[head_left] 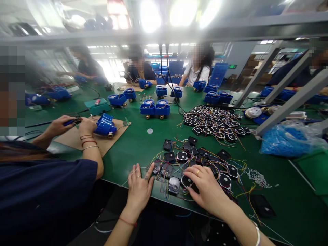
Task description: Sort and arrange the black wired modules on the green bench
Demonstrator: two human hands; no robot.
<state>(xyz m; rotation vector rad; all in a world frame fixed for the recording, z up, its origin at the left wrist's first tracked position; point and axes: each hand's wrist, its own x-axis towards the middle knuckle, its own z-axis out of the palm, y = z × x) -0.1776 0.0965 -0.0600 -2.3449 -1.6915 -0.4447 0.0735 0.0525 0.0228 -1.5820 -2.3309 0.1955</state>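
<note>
By the table edge (116, 181), right hand (208, 188) touches module (186, 181); left hand (139, 186) has room.

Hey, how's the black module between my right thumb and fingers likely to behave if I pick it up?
The black module looks like a hard casing, so it'll probably stay stiff. The thin, curling wires strewn among the modules look floppy, so some may snag. Its low, flat shape suggests it's unlikely to roll.
</note>
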